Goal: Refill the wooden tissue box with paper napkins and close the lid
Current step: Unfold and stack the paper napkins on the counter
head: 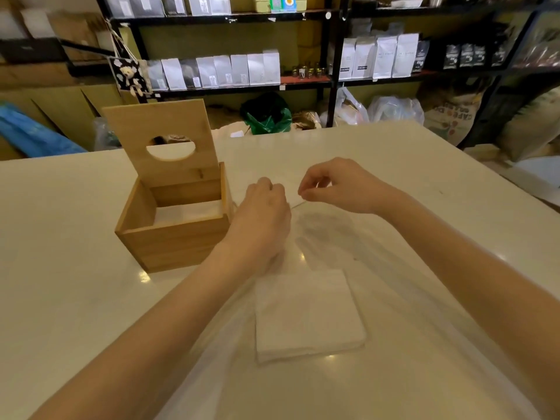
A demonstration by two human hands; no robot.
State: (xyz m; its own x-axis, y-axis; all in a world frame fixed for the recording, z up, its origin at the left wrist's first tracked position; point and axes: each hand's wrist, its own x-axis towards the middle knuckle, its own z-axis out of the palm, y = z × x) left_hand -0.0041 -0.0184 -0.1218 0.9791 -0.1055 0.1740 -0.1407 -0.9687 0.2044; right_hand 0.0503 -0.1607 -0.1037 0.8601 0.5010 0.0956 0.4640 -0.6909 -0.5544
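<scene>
The wooden tissue box (172, 237) stands on the white table (60, 268) at left, its lid (160, 140) with a round hole tilted up and open. A few white napkins (188, 212) lie low inside it. A stack of white napkins (306, 313) lies inside a clear plastic bag (327, 234) in front of me. My left hand (260, 219) and my right hand (339, 186) each pinch the far edge of that bag, just right of the box, fingers closed on the thin plastic.
Black shelves (333, 83) with white and dark pouches line the back wall. Plastic bags and sacks (394, 109) sit on the floor behind the table's far edge. A blue sheet (27, 131) lies at far left.
</scene>
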